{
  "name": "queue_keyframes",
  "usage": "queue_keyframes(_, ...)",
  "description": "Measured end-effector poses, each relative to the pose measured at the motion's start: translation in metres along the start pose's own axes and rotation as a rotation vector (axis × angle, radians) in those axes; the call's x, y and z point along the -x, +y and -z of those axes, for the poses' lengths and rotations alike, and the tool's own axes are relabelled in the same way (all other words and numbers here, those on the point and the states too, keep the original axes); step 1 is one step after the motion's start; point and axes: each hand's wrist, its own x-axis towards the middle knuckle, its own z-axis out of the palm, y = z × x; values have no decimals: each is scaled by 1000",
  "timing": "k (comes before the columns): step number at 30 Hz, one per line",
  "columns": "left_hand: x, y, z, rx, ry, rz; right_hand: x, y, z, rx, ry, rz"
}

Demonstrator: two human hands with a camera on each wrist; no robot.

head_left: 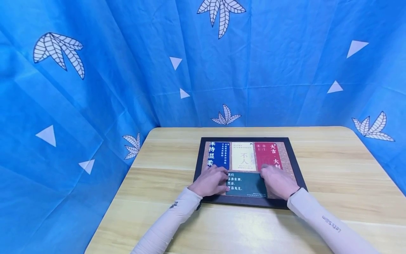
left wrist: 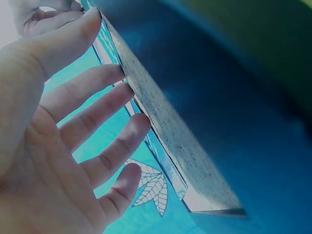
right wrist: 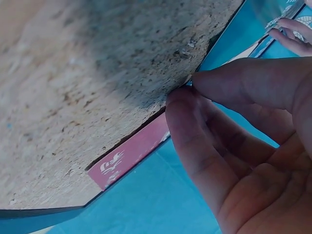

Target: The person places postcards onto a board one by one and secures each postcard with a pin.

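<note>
A black-framed corkboard [head_left: 250, 202] lies on the table with a green card [head_left: 245, 181] along its lower part. Above that sit a blue card [head_left: 223, 157], a cream card [head_left: 243, 155] and a red card [head_left: 266, 153], all with printed characters. My left hand [head_left: 210, 180] rests at the green card's left end, its fingers [left wrist: 109, 146] loosely spread and fingertips touching the board. At the green card's upper right, the thumb and index finger of my right hand [head_left: 279, 181] pinch together against the cork [right wrist: 73, 97]. What lies between those fingertips is mostly hidden.
The light wooden table [head_left: 152, 208] extends around the board on all sides. A blue curtain [head_left: 269, 70] with leaf and triangle prints hangs behind the table and along its left side. Small dark dots sit near the tops of the upper cards.
</note>
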Motion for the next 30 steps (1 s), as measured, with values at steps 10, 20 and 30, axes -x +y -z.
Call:
queue_keyframes(10, 3, -2, 2, 6, 4, 7, -3, 1, -1, -45, 6, -6)
queue_keyframes(20, 5, -3, 0, -12, 18, -5, -4, 2, 1, -108, -8, -25)
queue_keyframes(30, 7, -7, 3, 24, 58, -37, -2, 9, 8, -242, -25, -7)
